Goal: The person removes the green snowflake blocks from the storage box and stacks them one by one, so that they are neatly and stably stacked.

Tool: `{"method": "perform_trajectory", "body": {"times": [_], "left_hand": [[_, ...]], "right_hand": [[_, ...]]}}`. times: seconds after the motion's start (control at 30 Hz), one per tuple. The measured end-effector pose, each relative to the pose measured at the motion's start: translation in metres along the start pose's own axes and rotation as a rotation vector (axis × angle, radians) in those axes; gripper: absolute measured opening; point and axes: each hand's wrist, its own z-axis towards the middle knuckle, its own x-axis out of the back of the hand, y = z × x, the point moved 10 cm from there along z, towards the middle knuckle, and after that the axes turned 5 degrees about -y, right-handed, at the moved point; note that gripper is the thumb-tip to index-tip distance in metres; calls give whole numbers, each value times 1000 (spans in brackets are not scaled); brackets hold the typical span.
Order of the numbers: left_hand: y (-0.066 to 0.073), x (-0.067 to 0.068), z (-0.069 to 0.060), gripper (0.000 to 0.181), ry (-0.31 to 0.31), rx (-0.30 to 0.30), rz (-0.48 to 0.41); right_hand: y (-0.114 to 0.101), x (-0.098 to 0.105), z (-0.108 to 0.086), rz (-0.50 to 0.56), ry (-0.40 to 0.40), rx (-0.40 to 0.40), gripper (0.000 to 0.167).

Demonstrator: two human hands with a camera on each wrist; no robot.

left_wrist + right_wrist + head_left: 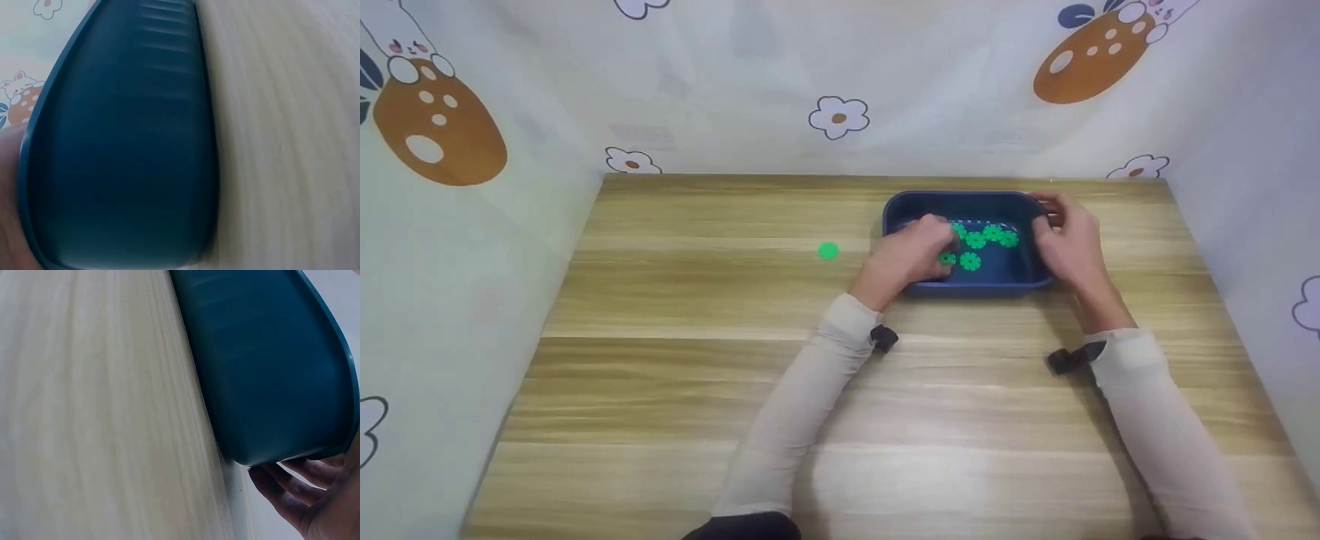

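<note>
In the head view a dark blue plastic basin [960,289] rests on the table with several green notched discs [970,261] in it. My left hand [911,251] reaches over the basin's left side, bent fingers down among the discs. Its fingertips are partly hidden, so whether they pinch a disc cannot be made out. At the other end my right hand [1069,236] grips the basin's right rim, thumb on the inner side and fingers outside. The right wrist view shows those fingers [287,489] against the basin's end wall [281,382].
One more green disc [828,250] lies on the wooden table [697,390], left of the basin. A patterned cloth [735,90] rises behind the table's back edge and along both sides. The basin stands close to that back edge.
</note>
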Motion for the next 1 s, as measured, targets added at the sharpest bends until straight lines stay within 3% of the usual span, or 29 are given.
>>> {"method": "perform_trajectory", "body": {"times": [0.73, 1.0], "left_hand": [[3, 0, 0, 31, 19, -39, -8], [-1, 4, 2, 31, 23, -5, -69]], "right_hand": [[-1, 1, 0, 1, 21, 16, 41], [0, 1, 0, -15, -1, 4, 43]]}}
